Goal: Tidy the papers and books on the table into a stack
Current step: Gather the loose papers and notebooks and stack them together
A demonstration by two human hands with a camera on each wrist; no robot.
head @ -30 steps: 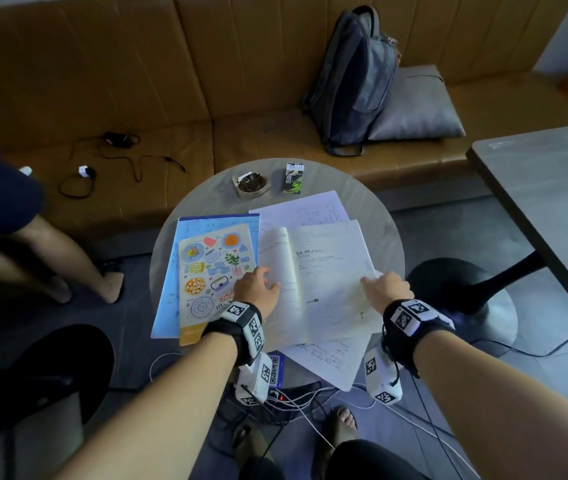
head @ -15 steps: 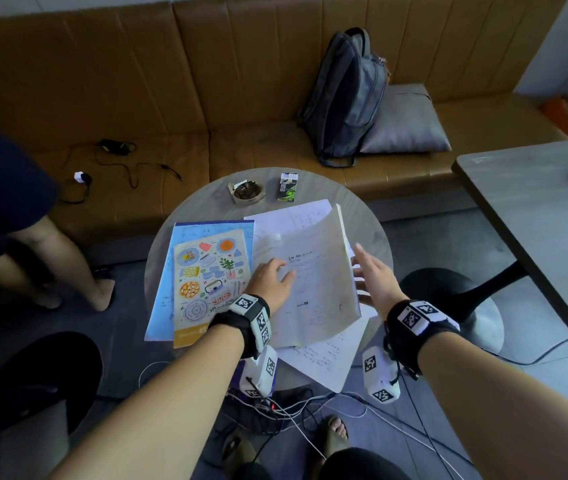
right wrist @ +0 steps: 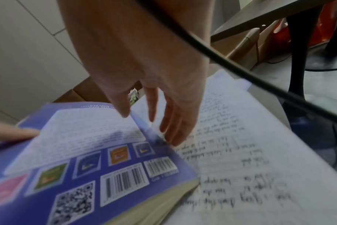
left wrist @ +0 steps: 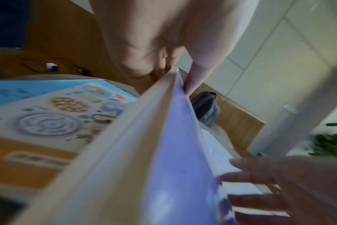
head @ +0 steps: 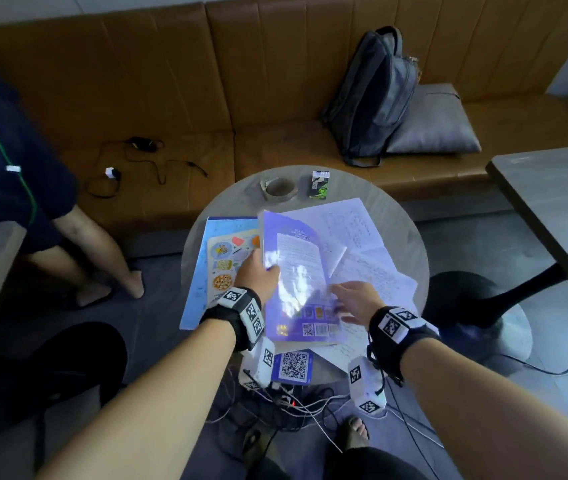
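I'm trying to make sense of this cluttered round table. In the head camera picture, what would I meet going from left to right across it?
Blue sheet → illustrated book lying on it → left hand → purple book that it holds by the edge → right hand → handwritten papers.

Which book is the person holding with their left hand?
The purple book, back cover up with barcodes. The left hand grips its edge. The food-picture book beside it lies untouched on the table.
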